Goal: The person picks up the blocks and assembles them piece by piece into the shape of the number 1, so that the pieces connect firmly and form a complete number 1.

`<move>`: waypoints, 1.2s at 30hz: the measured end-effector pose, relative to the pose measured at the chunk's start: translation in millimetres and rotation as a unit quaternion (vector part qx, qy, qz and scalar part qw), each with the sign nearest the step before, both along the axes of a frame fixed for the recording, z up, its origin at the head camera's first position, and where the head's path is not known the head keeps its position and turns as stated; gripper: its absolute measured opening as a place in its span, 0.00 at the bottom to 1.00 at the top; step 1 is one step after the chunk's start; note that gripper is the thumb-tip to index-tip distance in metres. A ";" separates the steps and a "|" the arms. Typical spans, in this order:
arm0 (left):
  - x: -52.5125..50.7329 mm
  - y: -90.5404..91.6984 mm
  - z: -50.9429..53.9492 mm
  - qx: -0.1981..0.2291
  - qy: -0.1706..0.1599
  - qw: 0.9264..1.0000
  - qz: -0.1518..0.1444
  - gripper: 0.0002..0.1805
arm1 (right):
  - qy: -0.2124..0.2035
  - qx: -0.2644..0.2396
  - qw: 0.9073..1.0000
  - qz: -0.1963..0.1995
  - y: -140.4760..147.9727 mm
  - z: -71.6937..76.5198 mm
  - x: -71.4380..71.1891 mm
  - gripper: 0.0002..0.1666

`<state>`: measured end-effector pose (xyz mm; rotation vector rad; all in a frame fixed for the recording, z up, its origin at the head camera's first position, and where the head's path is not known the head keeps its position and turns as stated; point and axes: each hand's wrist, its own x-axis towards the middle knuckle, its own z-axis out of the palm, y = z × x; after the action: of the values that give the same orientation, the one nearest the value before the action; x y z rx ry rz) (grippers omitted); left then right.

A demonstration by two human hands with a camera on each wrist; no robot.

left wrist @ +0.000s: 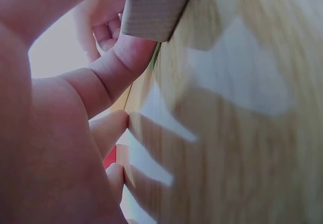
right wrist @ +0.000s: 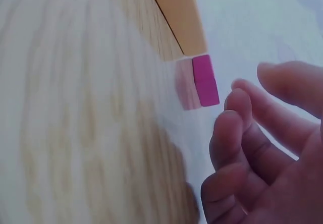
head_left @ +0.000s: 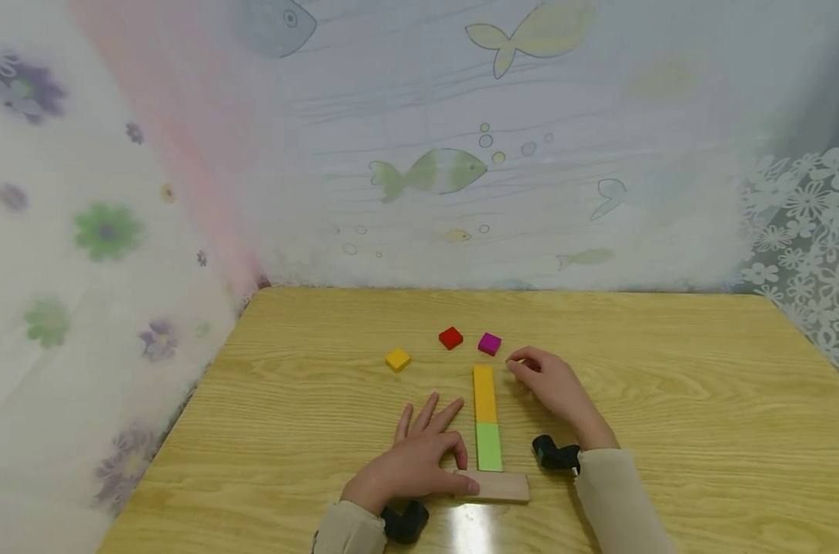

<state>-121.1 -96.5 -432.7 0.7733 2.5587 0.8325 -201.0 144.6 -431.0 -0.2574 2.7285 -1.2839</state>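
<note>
My left hand pinches the left end of a plain wooden block between thumb and index finger, its other fingers spread over the table. The block lies crosswise at the near end of a row, by a light green block. Beyond the green one, in line, is an orange block. My right hand hovers right of the orange block's far end, fingers loosely curled, holding nothing. In the right wrist view its thumb stands apart from the fingers, near a purple block.
Past the row lie a red square block and, farther left, a yellow square block. Black wrist devices sit at both cuffs. A patterned curtain hangs behind the wood-grain table.
</note>
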 end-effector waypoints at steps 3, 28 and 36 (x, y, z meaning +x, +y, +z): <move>-0.2 0.2 0.1 -0.001 0.000 1.000 0.001 0.17 | -0.006 -0.022 1.000 0.001 3.9 -3.1 -2.0 0.19; -1.9 0.2 1.2 0.004 -0.004 1.000 -0.001 0.16 | -0.046 -0.095 0.994 0.016 7.6 -8.8 -37.8 0.24; -1.7 0.2 1.6 0.003 -0.014 1.000 0.002 0.16 | -0.058 -0.092 0.994 0.032 4.0 -6.7 -43.3 0.24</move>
<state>-122.8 -96.3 -431.1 0.7543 2.5358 0.8460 -244.4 148.7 -437.7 -0.2740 2.4885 -1.4837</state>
